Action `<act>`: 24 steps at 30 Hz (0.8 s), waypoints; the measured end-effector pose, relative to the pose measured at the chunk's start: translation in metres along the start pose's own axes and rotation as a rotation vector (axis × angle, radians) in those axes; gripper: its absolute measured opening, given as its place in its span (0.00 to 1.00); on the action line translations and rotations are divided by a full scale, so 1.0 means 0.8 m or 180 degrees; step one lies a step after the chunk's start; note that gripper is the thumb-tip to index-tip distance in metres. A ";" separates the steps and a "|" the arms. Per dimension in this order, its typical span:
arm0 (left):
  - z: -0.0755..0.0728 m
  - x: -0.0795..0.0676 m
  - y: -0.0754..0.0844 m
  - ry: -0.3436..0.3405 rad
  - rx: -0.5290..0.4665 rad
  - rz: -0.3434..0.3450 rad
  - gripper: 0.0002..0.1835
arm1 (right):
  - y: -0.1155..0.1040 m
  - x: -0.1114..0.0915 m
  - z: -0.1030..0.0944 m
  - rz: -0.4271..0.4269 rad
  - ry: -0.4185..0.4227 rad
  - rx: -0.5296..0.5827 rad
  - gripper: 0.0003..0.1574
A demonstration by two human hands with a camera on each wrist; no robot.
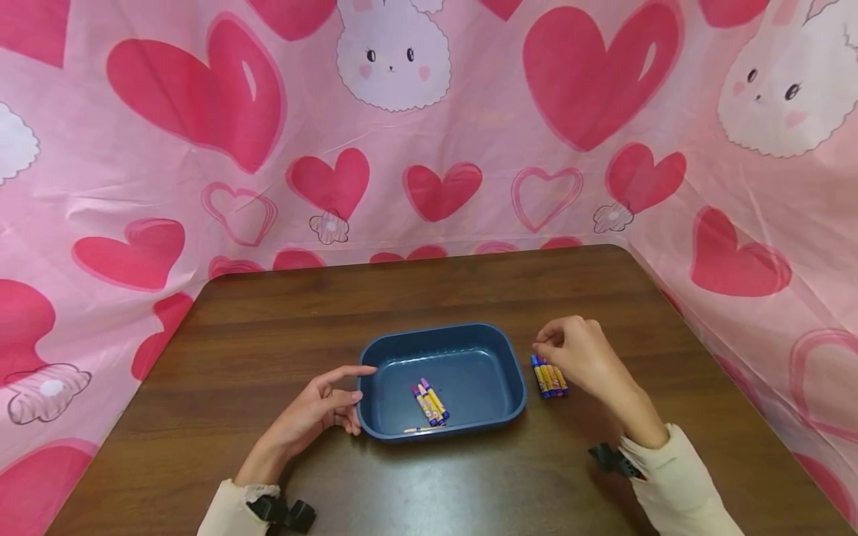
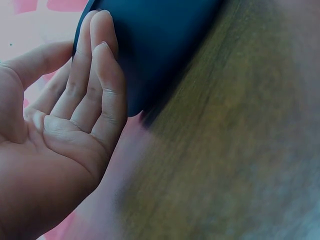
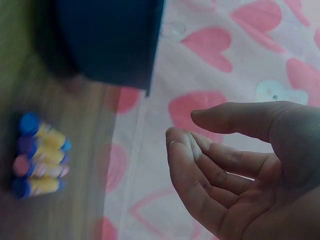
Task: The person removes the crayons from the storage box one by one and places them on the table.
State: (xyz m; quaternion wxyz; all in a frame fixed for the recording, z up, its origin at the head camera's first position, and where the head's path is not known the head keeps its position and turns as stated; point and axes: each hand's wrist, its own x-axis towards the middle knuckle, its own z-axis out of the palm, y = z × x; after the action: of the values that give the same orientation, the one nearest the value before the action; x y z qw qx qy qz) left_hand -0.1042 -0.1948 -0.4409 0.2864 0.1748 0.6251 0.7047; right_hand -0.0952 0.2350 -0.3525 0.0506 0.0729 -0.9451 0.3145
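Observation:
A dark blue rectangular tray [image 1: 439, 336] sits on the table, with several yellow-wrapped crayons [image 1: 430, 402] lying inside near its front wall. My left hand [image 1: 315, 409] rests against the tray's left end, its index finger reaching over the rim. In the left wrist view, the fingers [image 2: 111, 75] lie fairly straight along the tray's outer wall. Right of the tray, several more crayons [image 1: 551, 378] lie side by side on the table. My right hand [image 1: 583, 357] hovers just above them. The right wrist view shows a gap between thumb and fingers, holding nothing.
The brown wooden table [image 1: 302, 313] reaches back to a pink cloth [image 1: 469, 134] printed with hearts and rabbits, which hangs behind and at both sides. A dark strap with a small device [image 1: 281, 514] is on each wrist.

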 end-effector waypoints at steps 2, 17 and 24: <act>0.000 0.000 0.000 -0.0005 -0.0005 -0.0003 0.26 | -0.010 0.003 0.002 -0.0045 0.0003 0.0007 0.05; 0.001 0.000 0.002 -0.0017 0.0003 -0.0018 0.26 | -0.068 0.021 0.037 -0.0313 -0.0128 -0.0041 0.03; 0.000 -0.001 0.001 -0.0011 0.0014 -0.0026 0.25 | -0.090 0.026 0.063 -0.0261 -0.0335 0.0040 0.05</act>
State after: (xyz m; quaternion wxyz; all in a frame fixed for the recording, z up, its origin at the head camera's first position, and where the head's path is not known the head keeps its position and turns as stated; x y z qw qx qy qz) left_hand -0.1039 -0.1955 -0.4403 0.2900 0.1742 0.6269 0.7018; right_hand -0.1058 0.1456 -0.3479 0.0131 0.1283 -0.9407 0.3138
